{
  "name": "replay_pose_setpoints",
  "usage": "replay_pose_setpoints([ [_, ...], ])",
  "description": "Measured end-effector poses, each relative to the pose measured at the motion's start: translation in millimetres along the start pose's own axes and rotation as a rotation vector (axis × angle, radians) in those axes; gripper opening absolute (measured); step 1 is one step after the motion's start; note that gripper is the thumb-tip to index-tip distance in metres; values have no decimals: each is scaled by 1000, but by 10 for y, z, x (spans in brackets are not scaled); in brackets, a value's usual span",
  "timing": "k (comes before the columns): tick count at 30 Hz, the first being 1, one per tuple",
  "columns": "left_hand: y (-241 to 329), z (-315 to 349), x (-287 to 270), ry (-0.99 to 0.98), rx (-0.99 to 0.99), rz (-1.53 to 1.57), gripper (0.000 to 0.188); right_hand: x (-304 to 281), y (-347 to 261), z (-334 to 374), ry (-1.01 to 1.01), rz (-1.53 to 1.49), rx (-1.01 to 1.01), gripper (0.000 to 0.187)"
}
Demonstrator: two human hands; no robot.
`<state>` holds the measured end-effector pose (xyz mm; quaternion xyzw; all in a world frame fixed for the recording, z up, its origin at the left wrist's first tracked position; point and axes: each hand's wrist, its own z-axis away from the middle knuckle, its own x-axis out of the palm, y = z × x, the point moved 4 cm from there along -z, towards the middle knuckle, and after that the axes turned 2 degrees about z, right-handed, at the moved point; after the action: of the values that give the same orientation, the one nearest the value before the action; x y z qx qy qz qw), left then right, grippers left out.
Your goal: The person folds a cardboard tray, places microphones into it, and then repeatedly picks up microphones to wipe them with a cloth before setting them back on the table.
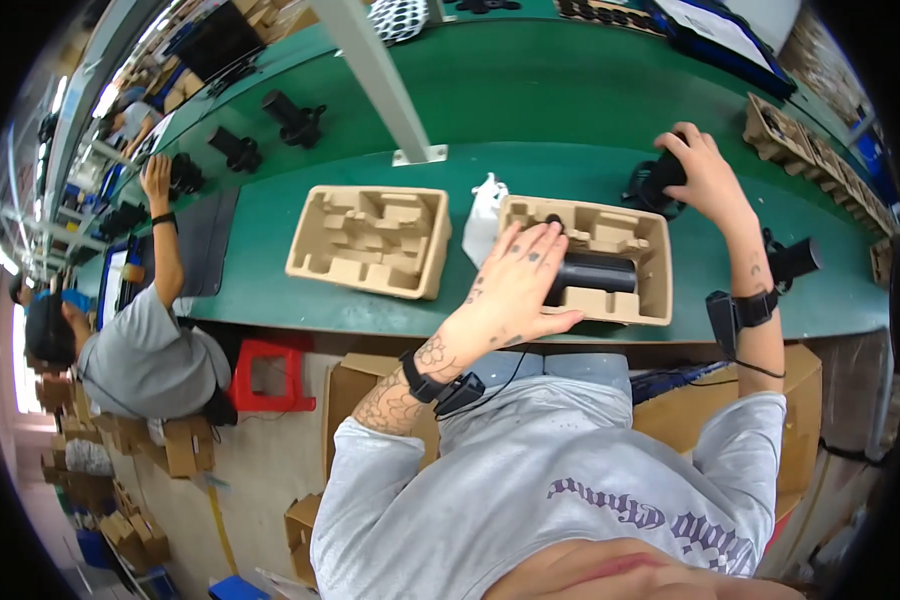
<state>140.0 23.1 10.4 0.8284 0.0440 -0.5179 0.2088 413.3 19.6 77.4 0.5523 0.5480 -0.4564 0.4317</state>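
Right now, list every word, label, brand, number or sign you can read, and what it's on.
Grey shirt: dark, ornate lettering on the chest, upside down in this view; not copied out here.
White sheet at upper right: any print is too small to read.
Black tube by the left hand: no readable marks.
Black part in the right hand: none readable.

Bench (pixel 260 240): green, in front of you
Your middle: left tray (pixel 360 283), white bag (pixel 483 224), right tray (pixel 658 290)
Your far left: black mat (pixel 212 240)
Your right: black part (pixel 795 260)
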Motion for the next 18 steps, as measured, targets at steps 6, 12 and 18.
replay_pose_setpoints([
  [6,38,280,-232,329,125,66,63,-211,-342,149,62,186,-89,59],
  [12,-385,1256,-1115,1209,-324,-35,34,-660,-1084,218,593,-403,35,43],
  [18,-610,1288,-1375,1065,-266,-310,45,52,-2382,-767,134,-909,-141,47],
])
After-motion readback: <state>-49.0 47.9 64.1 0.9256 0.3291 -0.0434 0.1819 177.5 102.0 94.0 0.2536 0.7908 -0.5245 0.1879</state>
